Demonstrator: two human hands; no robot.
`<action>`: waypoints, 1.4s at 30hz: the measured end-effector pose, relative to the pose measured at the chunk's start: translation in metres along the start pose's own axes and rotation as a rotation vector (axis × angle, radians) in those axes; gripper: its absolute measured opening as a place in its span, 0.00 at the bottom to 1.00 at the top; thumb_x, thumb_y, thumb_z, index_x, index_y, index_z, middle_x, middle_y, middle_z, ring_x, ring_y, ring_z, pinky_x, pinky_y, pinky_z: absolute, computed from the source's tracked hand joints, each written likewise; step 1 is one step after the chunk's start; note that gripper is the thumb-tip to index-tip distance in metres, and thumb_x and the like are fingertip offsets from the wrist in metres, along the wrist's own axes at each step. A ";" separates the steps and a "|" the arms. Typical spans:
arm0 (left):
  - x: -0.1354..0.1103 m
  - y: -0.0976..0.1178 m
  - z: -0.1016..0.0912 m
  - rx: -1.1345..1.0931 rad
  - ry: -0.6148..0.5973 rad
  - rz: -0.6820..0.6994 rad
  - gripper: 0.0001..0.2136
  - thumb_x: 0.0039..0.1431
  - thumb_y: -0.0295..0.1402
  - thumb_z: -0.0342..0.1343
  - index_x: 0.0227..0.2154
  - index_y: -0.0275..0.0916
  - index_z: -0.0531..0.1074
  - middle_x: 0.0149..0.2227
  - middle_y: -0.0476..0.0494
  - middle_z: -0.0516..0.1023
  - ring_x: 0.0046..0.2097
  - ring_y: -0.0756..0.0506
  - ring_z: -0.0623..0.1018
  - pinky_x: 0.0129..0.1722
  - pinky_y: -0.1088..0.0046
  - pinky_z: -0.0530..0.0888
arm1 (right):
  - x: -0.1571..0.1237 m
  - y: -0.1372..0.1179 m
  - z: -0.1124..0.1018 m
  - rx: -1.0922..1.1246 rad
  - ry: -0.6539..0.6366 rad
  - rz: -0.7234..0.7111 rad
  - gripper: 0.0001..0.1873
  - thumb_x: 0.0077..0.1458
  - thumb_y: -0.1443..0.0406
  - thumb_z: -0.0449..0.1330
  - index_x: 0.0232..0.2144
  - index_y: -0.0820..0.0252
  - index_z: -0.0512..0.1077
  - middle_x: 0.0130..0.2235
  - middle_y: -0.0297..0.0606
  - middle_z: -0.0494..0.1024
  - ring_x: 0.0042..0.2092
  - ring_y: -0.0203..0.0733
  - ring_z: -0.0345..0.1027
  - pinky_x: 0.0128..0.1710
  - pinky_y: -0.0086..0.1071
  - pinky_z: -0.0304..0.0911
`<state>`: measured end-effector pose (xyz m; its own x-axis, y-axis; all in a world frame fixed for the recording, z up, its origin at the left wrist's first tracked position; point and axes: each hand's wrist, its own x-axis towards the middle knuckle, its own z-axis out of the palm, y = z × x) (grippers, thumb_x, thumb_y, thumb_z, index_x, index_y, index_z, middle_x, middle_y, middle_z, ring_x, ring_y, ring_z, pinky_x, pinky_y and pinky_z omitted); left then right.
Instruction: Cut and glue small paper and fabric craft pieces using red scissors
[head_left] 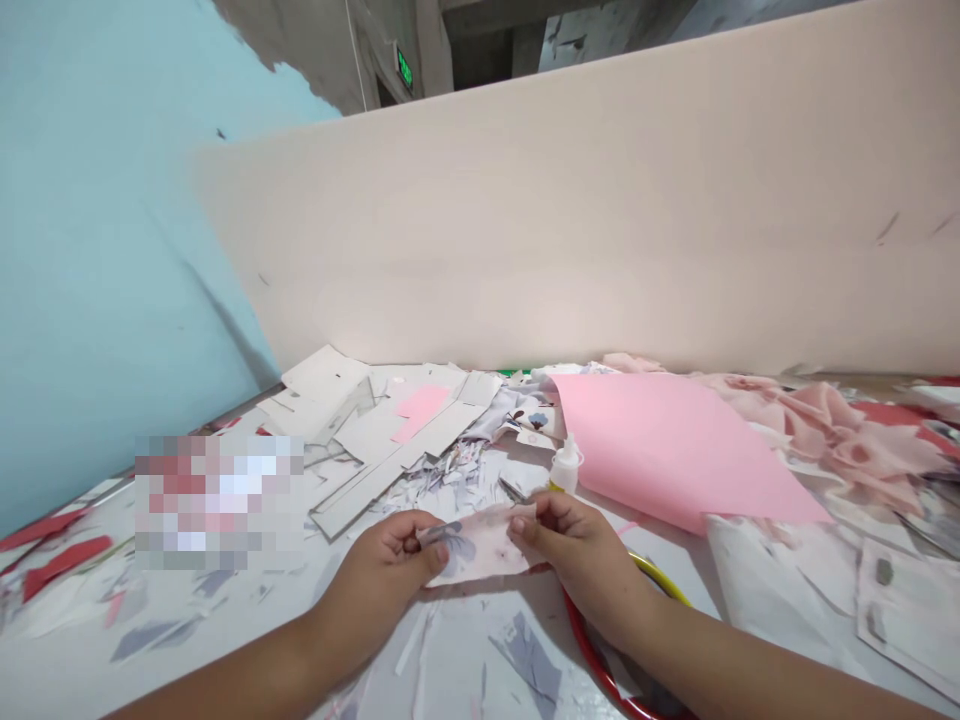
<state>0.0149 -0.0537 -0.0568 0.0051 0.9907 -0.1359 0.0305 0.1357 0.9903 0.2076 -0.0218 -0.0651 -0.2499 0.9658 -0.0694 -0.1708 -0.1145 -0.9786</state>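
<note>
Both my hands hold one small pale pink piece of printed paper (484, 545) low over the table. My left hand (390, 565) pinches its left end, thumb on top and fingers curled under. My right hand (574, 545) pinches its right end in the same way. A grey flower print shows on the paper near my left thumb. A small white glue bottle (566, 466) stands just beyond my right hand. Under my right wrist lie a red hoop (592, 650) and a yellow hoop (660, 580).
White paper scraps and card pieces (390, 440) litter the table. A large pink sheet (667, 445) lies to the right, with crumpled pink fabric (832, 425) beyond it. A tall beige board (600, 230) stands along the back. Red scraps (52, 560) lie at far left.
</note>
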 end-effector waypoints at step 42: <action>-0.002 0.004 0.003 0.050 -0.102 -0.099 0.08 0.47 0.34 0.59 0.28 0.35 0.69 0.23 0.48 0.76 0.25 0.53 0.71 0.25 0.80 0.63 | 0.002 0.000 -0.002 0.037 -0.130 0.061 0.14 0.41 0.61 0.65 0.29 0.63 0.67 0.26 0.33 0.72 0.30 0.38 0.66 0.32 0.32 0.61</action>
<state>0.0184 -0.0553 -0.0527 0.1009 0.9660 -0.2379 0.0856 0.2298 0.9695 0.2089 -0.0197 -0.0654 -0.3820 0.9187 -0.1002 -0.1864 -0.1828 -0.9653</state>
